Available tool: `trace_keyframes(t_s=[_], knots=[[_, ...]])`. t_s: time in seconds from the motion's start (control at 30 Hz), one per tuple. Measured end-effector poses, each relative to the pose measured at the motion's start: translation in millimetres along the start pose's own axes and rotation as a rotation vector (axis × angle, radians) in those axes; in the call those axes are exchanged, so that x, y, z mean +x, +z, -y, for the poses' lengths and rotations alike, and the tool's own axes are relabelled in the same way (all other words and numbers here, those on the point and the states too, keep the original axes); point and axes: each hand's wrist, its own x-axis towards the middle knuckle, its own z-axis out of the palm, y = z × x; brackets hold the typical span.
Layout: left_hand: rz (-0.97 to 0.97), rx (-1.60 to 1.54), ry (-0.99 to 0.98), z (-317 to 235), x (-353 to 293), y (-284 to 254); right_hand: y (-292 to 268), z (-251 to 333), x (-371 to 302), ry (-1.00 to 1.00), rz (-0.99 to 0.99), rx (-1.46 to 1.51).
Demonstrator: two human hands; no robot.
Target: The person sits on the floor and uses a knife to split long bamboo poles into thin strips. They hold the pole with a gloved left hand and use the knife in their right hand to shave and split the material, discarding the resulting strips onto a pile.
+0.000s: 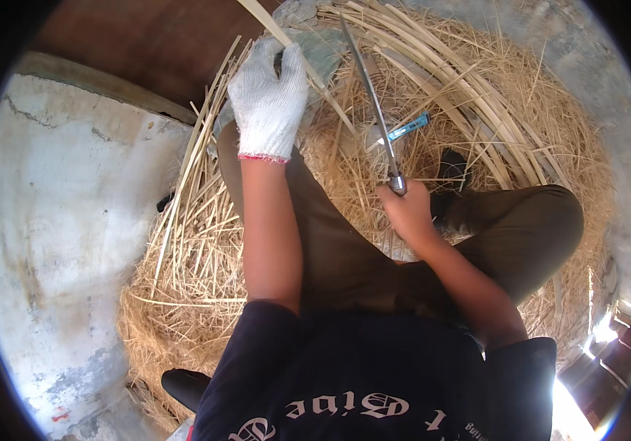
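Note:
My left hand (270,103), in a white knitted glove with a red cuff edge, is closed around a long pale bamboo strip (326,90). The strip slants from the upper edge down toward the middle, past the glove. Bare, my right hand (406,209) grips the handle of a long-bladed knife (376,99), its narrow blade pointing up and away from me. Blade and strip stand apart. Just right of the blade lies a blue box cutter (409,127) on the shavings.
A bundle of split bamboo strips (470,103) curves along the far right, and more strips (183,213) lie at left. Shavings (176,323) cover the floor around my folded legs (514,220). A stained wall (73,198) stands at left, another wall (624,81) at right.

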Motion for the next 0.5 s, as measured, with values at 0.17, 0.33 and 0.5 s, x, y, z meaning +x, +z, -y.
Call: trace_keyframes(t_s=[0.17, 0.33, 0.5], knots=[[-0.021, 0.013, 0.055, -5, 2, 3, 5, -53, 7, 0.231, 0.091, -0.096], [0.03, 0.008, -0.051, -1, 2, -3, -1, -37, 1, 0.308, 0.135, -0.081], [-0.007, 0.021, -0.02, 6, 3, 2, 0, -5, 0, 0.037, 0.066, 0.012]])
